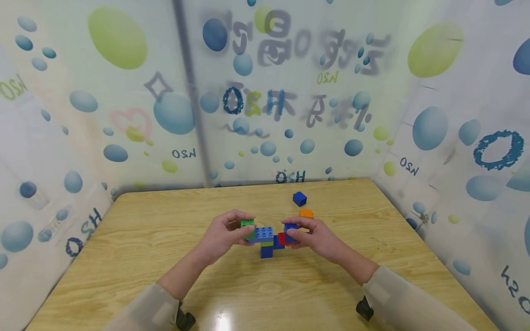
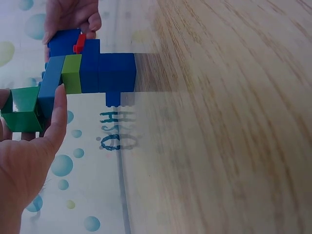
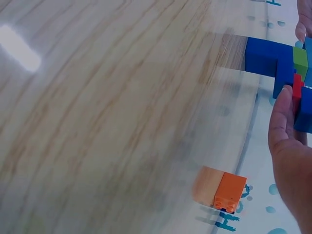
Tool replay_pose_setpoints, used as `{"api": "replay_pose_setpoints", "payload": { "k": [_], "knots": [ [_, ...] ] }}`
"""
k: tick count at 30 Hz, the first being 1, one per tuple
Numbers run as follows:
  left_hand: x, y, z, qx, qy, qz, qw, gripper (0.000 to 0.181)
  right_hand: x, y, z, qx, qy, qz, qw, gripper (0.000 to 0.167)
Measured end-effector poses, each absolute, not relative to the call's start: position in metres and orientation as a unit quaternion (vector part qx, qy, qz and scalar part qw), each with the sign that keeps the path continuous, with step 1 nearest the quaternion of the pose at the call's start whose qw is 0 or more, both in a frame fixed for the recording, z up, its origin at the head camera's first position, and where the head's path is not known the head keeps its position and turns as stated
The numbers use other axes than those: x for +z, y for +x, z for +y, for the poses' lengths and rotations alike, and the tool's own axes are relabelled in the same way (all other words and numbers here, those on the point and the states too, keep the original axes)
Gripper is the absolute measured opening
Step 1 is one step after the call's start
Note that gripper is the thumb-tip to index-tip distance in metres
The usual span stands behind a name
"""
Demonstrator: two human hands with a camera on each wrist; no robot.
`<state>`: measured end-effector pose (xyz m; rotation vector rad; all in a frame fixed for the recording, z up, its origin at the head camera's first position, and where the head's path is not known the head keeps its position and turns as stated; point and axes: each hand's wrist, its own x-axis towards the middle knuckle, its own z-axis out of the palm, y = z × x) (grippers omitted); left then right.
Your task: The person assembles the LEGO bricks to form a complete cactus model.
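Observation:
A toy building-brick structure stands on the wooden table between my hands. It includes a dark blue base brick (image 2: pixel 117 72), a lime green brick (image 2: pixel 72 73) and a lighter blue brick (image 1: pixel 263 233) laid across the top. At its left end, my left hand (image 1: pixel 223 235) pinches a green brick (image 1: pixel 247 222) that touches the lighter blue one. On the other side, my right hand (image 1: pixel 319 236) grips a dark blue brick (image 1: pixel 290 226) beside a thin red brick (image 1: pixel 282 238). My right fingers hide whether these two are pressed fully together.
Behind my right hand lie an orange brick (image 1: pixel 306 213) and, farther back, a loose dark blue brick (image 1: pixel 300 198). Patterned curtains (image 1: pixel 265 138) surround the back and sides of the table (image 1: pixel 165 211).

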<state>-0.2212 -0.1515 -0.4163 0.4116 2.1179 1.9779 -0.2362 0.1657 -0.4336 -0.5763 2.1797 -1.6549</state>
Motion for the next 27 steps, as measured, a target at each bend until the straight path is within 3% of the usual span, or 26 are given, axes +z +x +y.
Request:
{"api": "replay_pose_setpoints", "payload": {
  "k": [27],
  "knots": [
    [-0.418,-0.221,-0.152,0.672,0.148,0.718,0.105,0.033,-0.435,-0.241,0.177,-0.55,-0.191,0.799,0.149,0.054]
  ]
}}
